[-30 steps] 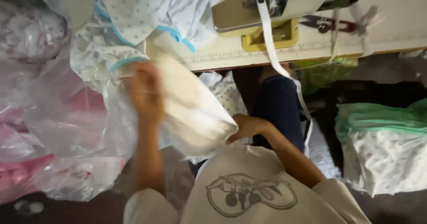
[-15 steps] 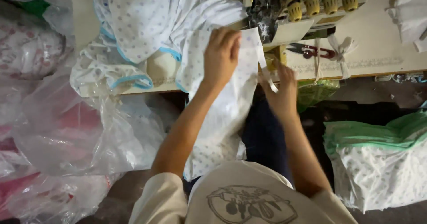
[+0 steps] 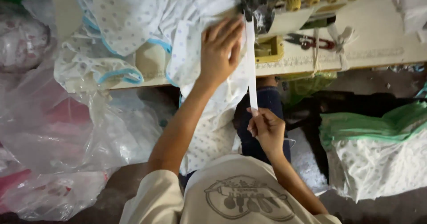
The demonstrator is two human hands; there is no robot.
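Note:
My left hand [image 3: 219, 50] lies palm down on a white dotted fabric piece [image 3: 209, 130] with blue trim, pressing it at the table edge beside the sewing machine [image 3: 293, 6]. The fabric hangs from the table down over my lap. My right hand [image 3: 266, 128] pinches the lower end of a narrow white tape [image 3: 251, 64], which runs straight up to the machine head. A heap of similar dotted garments [image 3: 133, 24] lies on the table left of my left hand.
Red-handled scissors [image 3: 311, 41] and a yellow box [image 3: 267, 49] lie on the cream table [image 3: 378, 37]. Clear plastic bags [image 3: 66, 139] of cloth crowd the left. A stack of green and dotted fabric [image 3: 373, 153] sits at the right.
My left hand carried the fabric up from my lap and set it on the table by the machine. My right hand dropped lower, drawing the white tape down.

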